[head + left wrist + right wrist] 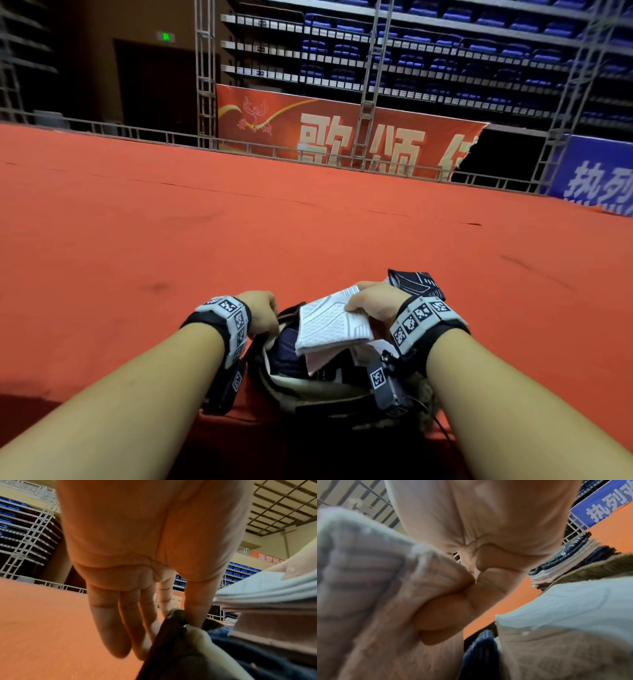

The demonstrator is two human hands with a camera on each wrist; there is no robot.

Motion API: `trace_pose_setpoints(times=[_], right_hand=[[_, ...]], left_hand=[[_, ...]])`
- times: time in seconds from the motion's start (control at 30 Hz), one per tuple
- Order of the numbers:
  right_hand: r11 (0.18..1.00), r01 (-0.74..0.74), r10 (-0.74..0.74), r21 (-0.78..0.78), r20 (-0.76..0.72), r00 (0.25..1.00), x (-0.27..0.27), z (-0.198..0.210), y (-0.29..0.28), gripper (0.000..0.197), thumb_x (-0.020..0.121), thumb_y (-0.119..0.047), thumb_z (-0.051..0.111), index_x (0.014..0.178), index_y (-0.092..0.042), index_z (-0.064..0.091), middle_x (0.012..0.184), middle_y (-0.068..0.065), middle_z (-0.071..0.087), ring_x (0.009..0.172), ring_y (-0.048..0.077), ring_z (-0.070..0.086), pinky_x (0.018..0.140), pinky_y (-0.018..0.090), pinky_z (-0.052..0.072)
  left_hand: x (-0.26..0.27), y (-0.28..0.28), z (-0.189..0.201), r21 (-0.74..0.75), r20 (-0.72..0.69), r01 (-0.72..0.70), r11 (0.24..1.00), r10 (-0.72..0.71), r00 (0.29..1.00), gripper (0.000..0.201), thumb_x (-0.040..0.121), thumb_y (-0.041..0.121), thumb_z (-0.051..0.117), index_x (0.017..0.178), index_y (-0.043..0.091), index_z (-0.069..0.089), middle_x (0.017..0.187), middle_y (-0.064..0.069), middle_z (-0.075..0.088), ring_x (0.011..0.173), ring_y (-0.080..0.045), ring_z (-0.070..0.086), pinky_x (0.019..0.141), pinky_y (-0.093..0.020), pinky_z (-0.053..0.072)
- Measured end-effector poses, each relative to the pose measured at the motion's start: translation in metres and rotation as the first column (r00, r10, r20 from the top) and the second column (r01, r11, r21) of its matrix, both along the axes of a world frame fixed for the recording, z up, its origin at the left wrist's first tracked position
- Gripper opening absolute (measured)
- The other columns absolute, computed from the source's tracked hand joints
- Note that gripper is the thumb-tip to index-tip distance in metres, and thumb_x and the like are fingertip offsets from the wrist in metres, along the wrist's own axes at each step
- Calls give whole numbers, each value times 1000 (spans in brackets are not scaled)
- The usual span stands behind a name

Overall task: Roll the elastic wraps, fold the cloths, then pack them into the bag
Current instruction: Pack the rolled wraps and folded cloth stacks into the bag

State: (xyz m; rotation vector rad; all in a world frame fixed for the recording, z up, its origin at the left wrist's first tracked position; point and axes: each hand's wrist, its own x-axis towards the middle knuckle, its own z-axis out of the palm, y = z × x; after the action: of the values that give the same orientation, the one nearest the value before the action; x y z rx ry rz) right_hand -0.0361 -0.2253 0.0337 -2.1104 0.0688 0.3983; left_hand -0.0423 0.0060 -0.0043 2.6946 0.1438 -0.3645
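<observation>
While the left hand (pixel 262 313) pinches the dark olive fabric bag's (pixel 310 389) rim open, the right hand (pixel 375 303) grips a folded white ribbed cloth (pixel 334 323) over it — packing underway; a folded stack (pixel 570 561) waits on the orange surface (pixel 239 240).

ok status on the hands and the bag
Left hand pinches the bag rim, holding it open. Right hand grips folded white cloth over the opening. More folded cloths wait behind. Nothing blocking.

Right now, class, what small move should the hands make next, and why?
Probably lower the folded white cloth into the bag: the right hand grips it above the mouth, which the left hand pinches open at the rim.
</observation>
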Motion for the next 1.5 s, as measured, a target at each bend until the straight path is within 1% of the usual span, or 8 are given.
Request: trace_pose_setpoints(times=[0.13, 0.4, 0.7, 0.87, 1.07, 1.2, 1.27, 1.5], right_hand=[[996, 8, -7, 89, -14, 1000, 2, 2, 9, 18, 89, 1, 56, 106, -3, 60, 108, 26, 71, 94, 42, 72, 88, 54, 56], [982, 50, -49, 181, -11, 999, 14, 1, 11, 37, 80, -3, 58, 117, -1, 56, 115, 30, 68, 98, 47, 70, 92, 68, 50], [835, 48, -40, 548, -26, 999, 15, -12, 19, 27, 95, 4, 51, 121, 0, 55, 105, 23, 73, 94, 36, 73, 87, 54, 57], [969, -87, 129, -232, 171, 977, 10, -25, 24, 19, 83, -7, 71, 98, -16, 64, 94, 4, 71, 68, 16, 65, 48, 24, 48], [749, -50, 323, -661, 299, 898, 12, -36, 34, 40, 82, -26, 63, 120, -35, 60, 121, -3, 57, 117, 23, 49, 99, 36, 45], [702, -210, 553, -680, 334, 763, 0, -32, 43, 34, 89, -30, 57, 122, -34, 63, 116, -6, 57, 116, 18, 46, 103, 38, 43], [627, -295, 639, -721, 259, 724, -8, -34, 50, 35, 88, -36, 56, 123, -34, 65, 119, -6, 56, 116, 18, 46, 104, 39, 43], [591, -421, 695, -688, 170, 699, -19, -46, 50, 38, 80, -44, 65, 119, -41, 69, 124, -13, 56, 120, 15, 50, 104, 39, 43]], left_hand=[[2, 6, -6, -26, -32, -13, 1000, 12, 999, 22, 79, 15, 73, 99, 7, 74, 98, -14, 77, 92, -29, 75, 76, -43, 64], [12, 10, 16, -191, 54, -73, 979, 85, 995, 16, 90, 16, 62, 84, 3, 69, 81, -16, 71, 72, -33, 71, 69, -50, 63], [15, 13, 15, -299, -29, -88, 950, 83, 996, 18, 86, 15, 61, 90, -2, 67, 72, -14, 63, 59, -28, 59, 68, -52, 61], [8, 11, 4, -390, -79, -137, 910, 115, 990, 7, 101, 19, 53, 102, 12, 55, 89, -14, 61, 71, -33, 63, 71, -54, 62], [4, 11, -1, -308, -124, -137, 942, 103, 987, 27, 101, 32, 50, 117, 10, 53, 115, -21, 66, 107, -42, 68, 92, -55, 57], [-2, 14, 3, -223, -260, -135, 965, 75, 963, 37, 72, 25, 67, 96, -2, 72, 97, -20, 75, 93, -38, 74, 86, -49, 61], [-11, 14, 6, -185, -338, -113, 976, 45, 940, 22, 82, 23, 67, 81, 2, 71, 81, -11, 70, 70, -28, 70, 76, -35, 60], [-21, 20, -11, -304, -325, -146, 942, 42, 945, 33, 85, 14, 58, 97, -14, 71, 94, -34, 71, 84, -47, 71, 88, -61, 57]])
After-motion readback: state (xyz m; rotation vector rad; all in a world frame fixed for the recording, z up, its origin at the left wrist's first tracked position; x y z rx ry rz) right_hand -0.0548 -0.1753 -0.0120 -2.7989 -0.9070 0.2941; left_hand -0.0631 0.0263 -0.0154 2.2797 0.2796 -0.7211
